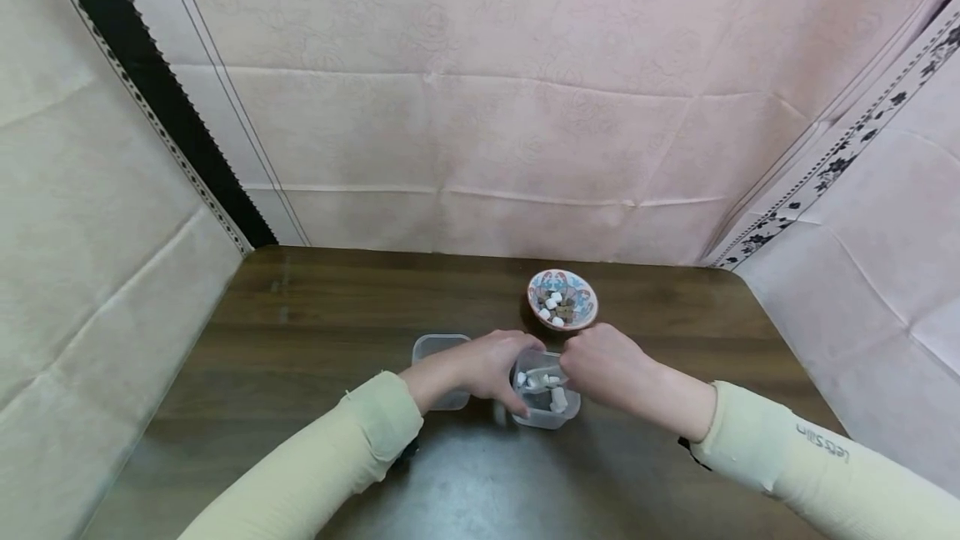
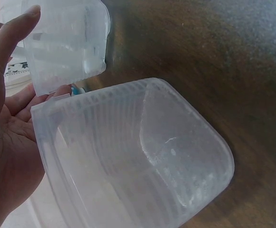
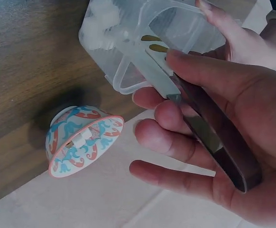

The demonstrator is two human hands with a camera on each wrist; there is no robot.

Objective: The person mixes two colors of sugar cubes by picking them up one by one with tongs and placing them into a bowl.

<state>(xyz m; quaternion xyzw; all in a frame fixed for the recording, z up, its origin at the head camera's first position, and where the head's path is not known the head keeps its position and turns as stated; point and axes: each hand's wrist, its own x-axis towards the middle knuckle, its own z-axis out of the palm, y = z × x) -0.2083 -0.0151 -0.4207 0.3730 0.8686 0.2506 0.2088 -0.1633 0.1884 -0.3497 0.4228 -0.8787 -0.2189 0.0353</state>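
Note:
My right hand (image 1: 603, 361) pinches small tongs (image 3: 233, 142) with a dark handle and pale tips. The tips reach down into a clear plastic container (image 1: 551, 421), over white chunks (image 3: 100, 23) lying in it. Around the left side of this container, my left hand (image 1: 487, 365) holds on, thumb at the near corner and fingers at the far side. In the right wrist view the tong tips overlap the container, and I cannot tell whether a chunk sits between them.
A second clear container (image 2: 185, 137) stands to the left, partly behind my left forearm. Beyond the right hand is a patterned bowl (image 1: 555, 280) with white and brown pieces inside. Pale cloth (image 1: 480, 140) hangs along the far edge of the wooden table (image 1: 337, 298).

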